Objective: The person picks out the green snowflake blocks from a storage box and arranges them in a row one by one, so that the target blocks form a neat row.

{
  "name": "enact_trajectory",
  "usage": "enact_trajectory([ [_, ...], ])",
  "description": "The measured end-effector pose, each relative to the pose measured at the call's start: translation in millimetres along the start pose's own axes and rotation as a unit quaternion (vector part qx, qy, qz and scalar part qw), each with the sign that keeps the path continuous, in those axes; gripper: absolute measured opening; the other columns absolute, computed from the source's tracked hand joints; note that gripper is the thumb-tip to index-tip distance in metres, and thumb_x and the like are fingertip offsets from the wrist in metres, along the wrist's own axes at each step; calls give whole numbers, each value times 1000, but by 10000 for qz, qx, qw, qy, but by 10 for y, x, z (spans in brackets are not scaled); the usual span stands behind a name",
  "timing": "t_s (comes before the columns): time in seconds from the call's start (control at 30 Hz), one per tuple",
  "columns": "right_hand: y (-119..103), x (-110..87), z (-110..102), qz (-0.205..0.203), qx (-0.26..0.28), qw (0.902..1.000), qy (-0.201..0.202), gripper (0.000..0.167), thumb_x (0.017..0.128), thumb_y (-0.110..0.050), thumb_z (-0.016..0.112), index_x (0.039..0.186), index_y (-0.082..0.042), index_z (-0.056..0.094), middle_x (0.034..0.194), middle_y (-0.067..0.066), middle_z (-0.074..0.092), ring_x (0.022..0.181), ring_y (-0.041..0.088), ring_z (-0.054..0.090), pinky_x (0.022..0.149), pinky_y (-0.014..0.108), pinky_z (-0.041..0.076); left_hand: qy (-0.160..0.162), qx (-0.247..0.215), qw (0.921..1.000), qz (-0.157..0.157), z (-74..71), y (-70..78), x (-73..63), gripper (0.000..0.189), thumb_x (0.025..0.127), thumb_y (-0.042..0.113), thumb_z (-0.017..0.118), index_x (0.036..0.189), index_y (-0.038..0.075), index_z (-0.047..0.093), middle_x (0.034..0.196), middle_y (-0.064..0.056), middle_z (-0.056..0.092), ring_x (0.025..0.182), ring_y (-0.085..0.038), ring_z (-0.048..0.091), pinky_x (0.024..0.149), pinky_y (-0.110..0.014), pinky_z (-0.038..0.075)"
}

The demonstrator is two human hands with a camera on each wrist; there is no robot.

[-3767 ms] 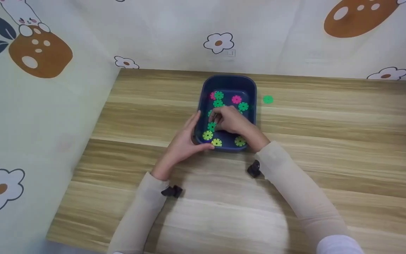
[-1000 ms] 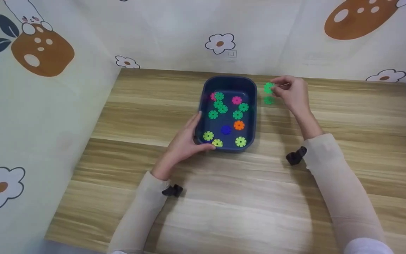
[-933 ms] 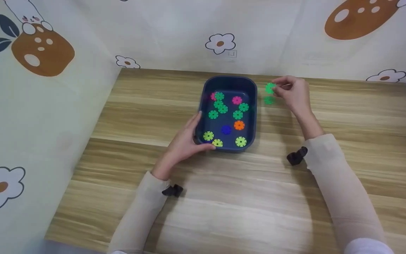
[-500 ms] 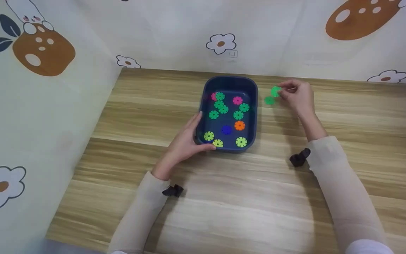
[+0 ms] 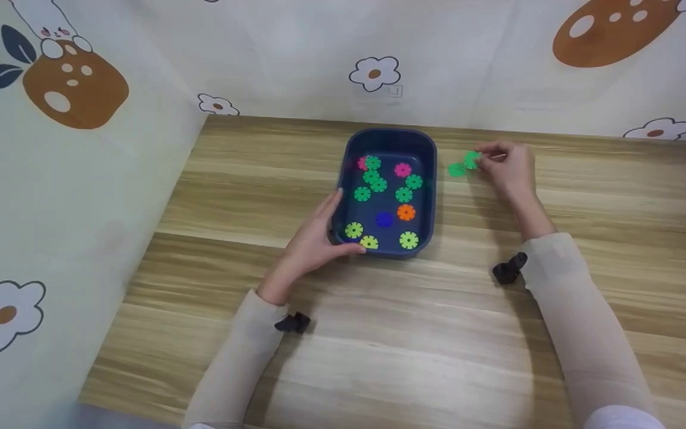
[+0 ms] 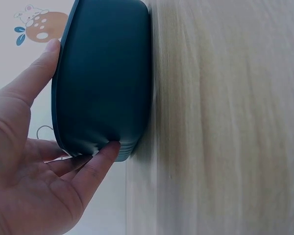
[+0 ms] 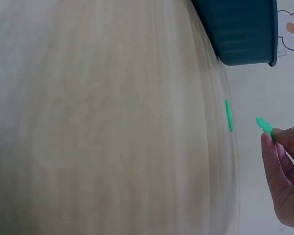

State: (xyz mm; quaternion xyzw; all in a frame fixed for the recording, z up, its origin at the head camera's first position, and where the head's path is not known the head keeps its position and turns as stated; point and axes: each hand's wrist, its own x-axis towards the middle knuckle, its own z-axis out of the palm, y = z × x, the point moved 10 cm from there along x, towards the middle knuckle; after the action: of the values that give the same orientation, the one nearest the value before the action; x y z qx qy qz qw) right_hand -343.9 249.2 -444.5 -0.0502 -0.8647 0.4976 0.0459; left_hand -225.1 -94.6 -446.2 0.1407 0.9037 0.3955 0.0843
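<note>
My right hand (image 5: 511, 170) pinches a green notched snowflake disc (image 5: 471, 159) between thumb and fingers, right of the dark blue plastic bin (image 5: 388, 252). In the right wrist view the held disc (image 7: 265, 125) is tilted and raised off the table. Another green disc (image 5: 457, 170) lies flat on the wood beside the bin; in the head view the held one slightly overlaps it. My left hand (image 5: 312, 239) grips the bin's near left corner, thumb along the front rim and fingers on the left side. The left wrist view shows those fingers (image 6: 95, 169) against the outer wall.
Inside the bin several notched discs lie spread out: green (image 5: 362, 193), pink (image 5: 402, 170), orange (image 5: 406, 212), blue (image 5: 384, 219) and yellow (image 5: 409, 240). A wood-grain table (image 5: 379, 333) carries everything. Behind it rises a patterned wall (image 5: 438, 53).
Earlier my right hand was inside the bin; it came out to the right with a green disc. Over the last second it shifted slightly right and lower. The left hand stayed put.
</note>
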Motion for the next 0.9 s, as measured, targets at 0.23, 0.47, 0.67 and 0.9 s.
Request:
enact_trajectory([
  [0.23, 68, -2, 5, 109, -115, 9999, -28, 18, 88, -3, 67, 104, 3, 71, 84, 1, 63, 78, 7, 55, 66, 16, 44, 7, -20, 10000, -7, -2, -1, -14, 114, 71, 54, 81, 156, 13, 17, 159, -14, 18, 143, -27, 21, 113, -42, 24],
  [0.47, 123, -35, 37, 350, -221, 9985, -358, 21, 88, -2, 66, 108, 3, 70, 93, 10, 63, 80, 8, 56, 67, 14, 47, -7, -105, 9999, -27, 3, -4, -20, 114, 70, 53, 81, 156, 14, 17, 159, -14, 17, 142, -27, 23, 112, -42, 26],
  [0.67, 151, -38, 40, 339, -507, 9969, -500, 21, 88, -2, 66, 108, 4, 69, 101, 18, 65, 82, 9, 56, 70, 16, 44, -25, -129, 9999, -30, 11, -10, -16, 115, 70, 53, 81, 156, 14, 16, 159, -13, 17, 142, -26, 22, 113, -41, 25],
  [0.9, 168, -39, -3, 476, -695, 9949, -546, 24, 90, -9, 65, 110, 3, 68, 103, 16, 67, 84, 11, 56, 69, 18, 43, -69, -134, 9999, -79, 7, -18, -12, 115, 70, 55, 80, 156, 15, 15, 159, -13, 16, 142, -26, 22, 112, -41, 25],
])
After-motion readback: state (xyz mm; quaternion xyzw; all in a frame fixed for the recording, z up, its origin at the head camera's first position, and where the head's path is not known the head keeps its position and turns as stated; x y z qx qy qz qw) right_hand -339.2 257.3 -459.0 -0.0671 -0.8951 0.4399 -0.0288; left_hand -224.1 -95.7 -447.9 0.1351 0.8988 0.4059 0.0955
